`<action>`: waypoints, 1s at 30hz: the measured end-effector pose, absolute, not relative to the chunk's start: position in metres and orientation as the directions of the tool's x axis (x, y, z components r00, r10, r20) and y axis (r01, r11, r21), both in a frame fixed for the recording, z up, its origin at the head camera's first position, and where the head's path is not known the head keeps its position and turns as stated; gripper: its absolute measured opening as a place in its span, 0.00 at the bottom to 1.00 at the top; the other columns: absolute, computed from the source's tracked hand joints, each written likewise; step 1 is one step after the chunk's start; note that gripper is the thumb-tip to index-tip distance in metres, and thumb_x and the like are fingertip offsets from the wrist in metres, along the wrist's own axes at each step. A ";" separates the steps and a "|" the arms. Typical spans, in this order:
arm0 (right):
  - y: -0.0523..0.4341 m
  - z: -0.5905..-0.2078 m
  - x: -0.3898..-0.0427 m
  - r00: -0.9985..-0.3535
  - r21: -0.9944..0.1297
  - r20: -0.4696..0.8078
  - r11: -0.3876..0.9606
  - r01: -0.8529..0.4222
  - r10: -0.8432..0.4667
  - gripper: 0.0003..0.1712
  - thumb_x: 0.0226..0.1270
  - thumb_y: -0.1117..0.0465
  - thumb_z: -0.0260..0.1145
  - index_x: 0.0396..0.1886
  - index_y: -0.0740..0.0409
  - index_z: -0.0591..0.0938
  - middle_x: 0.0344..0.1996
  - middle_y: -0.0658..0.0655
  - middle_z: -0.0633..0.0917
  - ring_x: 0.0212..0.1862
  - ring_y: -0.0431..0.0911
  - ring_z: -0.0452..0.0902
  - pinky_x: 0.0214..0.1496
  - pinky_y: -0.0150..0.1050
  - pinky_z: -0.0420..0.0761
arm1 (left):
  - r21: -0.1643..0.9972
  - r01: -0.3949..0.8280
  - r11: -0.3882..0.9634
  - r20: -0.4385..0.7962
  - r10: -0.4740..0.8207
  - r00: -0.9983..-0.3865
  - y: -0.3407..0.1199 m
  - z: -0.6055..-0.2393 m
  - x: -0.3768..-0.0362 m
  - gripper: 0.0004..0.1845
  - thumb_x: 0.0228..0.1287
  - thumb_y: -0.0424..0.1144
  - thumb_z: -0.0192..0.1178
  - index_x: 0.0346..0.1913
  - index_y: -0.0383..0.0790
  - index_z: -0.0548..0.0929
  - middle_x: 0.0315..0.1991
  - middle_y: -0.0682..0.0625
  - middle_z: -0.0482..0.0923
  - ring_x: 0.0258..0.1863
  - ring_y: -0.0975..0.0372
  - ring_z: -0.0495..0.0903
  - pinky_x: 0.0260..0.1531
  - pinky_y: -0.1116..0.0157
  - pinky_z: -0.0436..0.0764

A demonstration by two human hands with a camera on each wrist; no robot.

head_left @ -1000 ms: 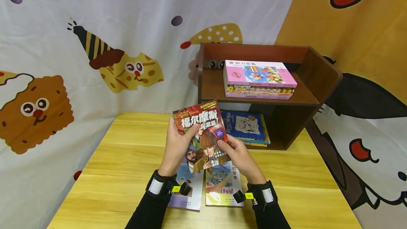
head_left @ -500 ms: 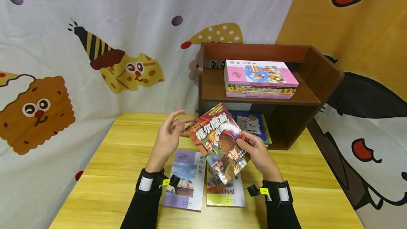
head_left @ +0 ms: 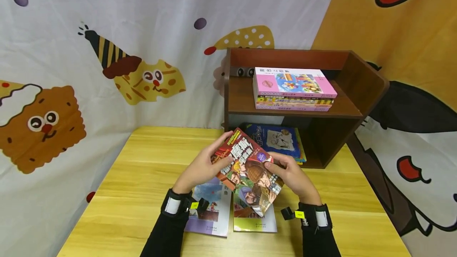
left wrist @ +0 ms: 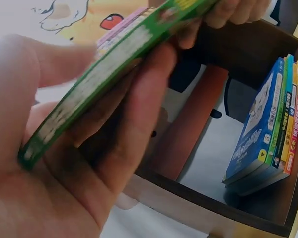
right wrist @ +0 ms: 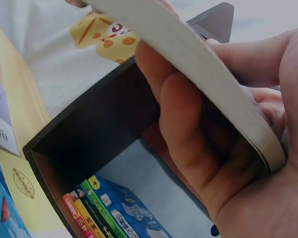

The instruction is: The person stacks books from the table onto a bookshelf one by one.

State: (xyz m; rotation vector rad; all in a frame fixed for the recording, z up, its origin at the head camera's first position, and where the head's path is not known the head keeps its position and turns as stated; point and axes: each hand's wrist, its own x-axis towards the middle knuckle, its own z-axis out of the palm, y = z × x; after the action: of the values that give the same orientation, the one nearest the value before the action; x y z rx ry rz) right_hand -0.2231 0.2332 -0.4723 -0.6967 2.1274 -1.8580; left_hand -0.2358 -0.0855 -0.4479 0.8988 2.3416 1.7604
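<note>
Both hands hold a red detective book [head_left: 248, 171] tilted above the table. My left hand [head_left: 203, 167] grips its left edge, thumb on the cover. My right hand [head_left: 290, 173] grips its right edge. In the left wrist view the book's green spine [left wrist: 109, 74] lies across my fingers [left wrist: 134, 119]. Seen from the right wrist, its page edge [right wrist: 198, 64] rests on my curled fingers [right wrist: 184, 124]. Two books lie flat under the hands: a purple one [head_left: 210, 213] and a yellow-green one [head_left: 255, 219].
A brown wooden shelf [head_left: 357, 90] stands at the back of the yellow table [head_left: 135, 177]. A stack topped by a pink book [head_left: 294, 82] lies on its upper level, and a stack topped by a blue book [head_left: 276, 140] on its lower level. Cartoon cloth [head_left: 107, 50] hangs behind.
The book turned from upright to tilted and dropped lower. My left hand let go of it half a second ago and now grips its left edge again.
</note>
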 end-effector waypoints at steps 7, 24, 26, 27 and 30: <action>0.230 -0.469 -0.223 -0.889 -0.983 0.107 0.087 -0.162 -0.446 0.27 0.82 0.56 0.58 0.77 0.52 0.72 0.55 0.54 0.89 0.47 0.52 0.91 0.46 0.48 0.90 | 0.932 0.353 0.078 0.287 0.437 -0.852 -0.085 -0.445 -0.236 0.38 0.76 0.42 0.62 0.82 0.67 0.58 0.75 0.55 0.71 0.56 0.56 0.86 0.51 0.59 0.88; 0.224 -0.466 -0.227 -0.984 -0.993 0.110 0.024 -0.115 -0.141 0.32 0.83 0.42 0.54 0.80 0.42 0.66 0.46 0.46 0.73 0.43 0.37 0.73 0.45 0.34 0.80 | 0.930 0.362 -0.054 0.365 0.231 -0.902 -0.081 -0.436 -0.232 0.40 0.75 0.37 0.63 0.81 0.69 0.58 0.64 0.40 0.81 0.45 0.52 0.90 0.39 0.55 0.91; 0.223 -0.465 -0.225 -0.988 -0.994 0.101 0.030 -0.105 -0.113 0.36 0.82 0.43 0.55 0.83 0.41 0.59 0.42 0.45 0.71 0.37 0.38 0.69 0.42 0.33 0.79 | 0.926 0.370 -0.072 0.377 0.186 -0.908 -0.082 -0.436 -0.231 0.40 0.75 0.38 0.63 0.81 0.69 0.57 0.65 0.41 0.80 0.46 0.53 0.90 0.39 0.55 0.91; 0.222 -0.465 -0.224 -0.989 -0.994 0.095 0.036 -0.100 -0.109 0.37 0.82 0.43 0.56 0.84 0.38 0.56 0.39 0.46 0.70 0.35 0.38 0.67 0.41 0.33 0.78 | 0.923 0.376 -0.084 0.385 0.161 -0.909 -0.082 -0.436 -0.231 0.40 0.75 0.38 0.62 0.81 0.69 0.57 0.66 0.42 0.79 0.49 0.53 0.89 0.41 0.55 0.91; 0.217 -0.464 -0.221 -0.984 -0.991 0.118 0.047 -0.125 -0.133 0.42 0.82 0.46 0.57 0.85 0.32 0.46 0.49 0.43 0.78 0.40 0.38 0.72 0.44 0.35 0.80 | 0.913 0.389 -0.124 0.401 0.094 -0.911 -0.082 -0.436 -0.229 0.41 0.76 0.38 0.62 0.82 0.68 0.56 0.69 0.45 0.77 0.56 0.52 0.87 0.46 0.55 0.90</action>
State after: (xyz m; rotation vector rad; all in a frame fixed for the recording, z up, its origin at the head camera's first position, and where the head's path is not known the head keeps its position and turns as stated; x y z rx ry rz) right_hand -0.2214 0.2171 -0.4640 -0.2795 2.2686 -2.1470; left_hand -0.2290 -0.0816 -0.4363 0.6211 2.1985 2.4430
